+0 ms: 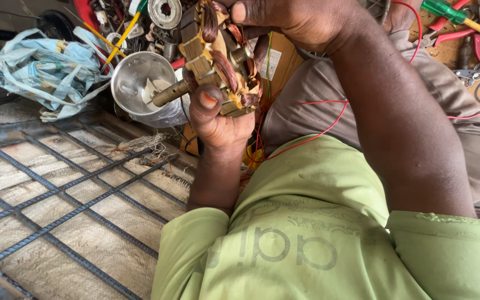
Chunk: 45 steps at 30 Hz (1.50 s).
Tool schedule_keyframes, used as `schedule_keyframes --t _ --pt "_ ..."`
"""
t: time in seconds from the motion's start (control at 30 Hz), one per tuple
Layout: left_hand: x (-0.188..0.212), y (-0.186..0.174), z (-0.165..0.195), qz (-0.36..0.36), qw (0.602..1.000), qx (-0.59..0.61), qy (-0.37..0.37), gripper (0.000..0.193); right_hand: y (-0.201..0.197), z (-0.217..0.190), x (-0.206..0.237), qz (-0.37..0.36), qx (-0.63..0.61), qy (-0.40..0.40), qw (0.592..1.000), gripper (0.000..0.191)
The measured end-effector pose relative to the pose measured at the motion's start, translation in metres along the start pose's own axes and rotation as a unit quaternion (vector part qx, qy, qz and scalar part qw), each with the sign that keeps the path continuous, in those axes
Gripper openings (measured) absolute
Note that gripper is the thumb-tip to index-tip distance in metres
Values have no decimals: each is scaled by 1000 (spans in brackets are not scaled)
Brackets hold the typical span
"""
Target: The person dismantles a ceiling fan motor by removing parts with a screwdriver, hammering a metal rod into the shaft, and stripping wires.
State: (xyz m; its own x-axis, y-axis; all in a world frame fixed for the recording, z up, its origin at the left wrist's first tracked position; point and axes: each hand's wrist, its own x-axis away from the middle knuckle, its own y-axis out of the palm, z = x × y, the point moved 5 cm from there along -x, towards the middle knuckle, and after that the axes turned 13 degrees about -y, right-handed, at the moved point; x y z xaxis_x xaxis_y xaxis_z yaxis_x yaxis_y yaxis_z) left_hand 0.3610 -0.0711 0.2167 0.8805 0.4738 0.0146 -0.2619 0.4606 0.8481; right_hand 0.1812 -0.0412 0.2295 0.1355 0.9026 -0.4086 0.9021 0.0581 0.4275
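centrally, head view: left hand [218, 114] grasps motor armature [218, 55] from below, thumb pressed on copper windings, shaft pointing left. right hand [290, 19] clenched over armature top, fingers curled around it. armature held above lap, beside metal bowl [140, 83]. red wire [318, 130] crosses grey trousers. blue cloth bundle [45, 66] lies left; steel grille [68, 194] below.
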Motion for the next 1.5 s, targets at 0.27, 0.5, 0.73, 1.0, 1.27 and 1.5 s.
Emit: schedule_keyframes --t 0.27,0.5,0.73,1.0,1.27,1.5 --pt "-13 12 12 -23 999 -4 -43 82 6 -11 2 13 8 12 1000 44" --pt "-16 17 16 -16 995 51 -84 87 8 -13 -3 -9 37 -35 999 40" --pt "-19 10 21 -31 988 98 -115 89 1 -6 3 63 37 18 997 35" --pt "-29 30 24 45 969 198 -140 99 -10 8 6 62 36 42 997 31" --pt "-30 41 26 73 975 148 -145 91 -23 32 7 90 152 135 975 39" --pt "-30 42 27 92 973 146 -156 93 -21 26 7 90 165 170 967 44"
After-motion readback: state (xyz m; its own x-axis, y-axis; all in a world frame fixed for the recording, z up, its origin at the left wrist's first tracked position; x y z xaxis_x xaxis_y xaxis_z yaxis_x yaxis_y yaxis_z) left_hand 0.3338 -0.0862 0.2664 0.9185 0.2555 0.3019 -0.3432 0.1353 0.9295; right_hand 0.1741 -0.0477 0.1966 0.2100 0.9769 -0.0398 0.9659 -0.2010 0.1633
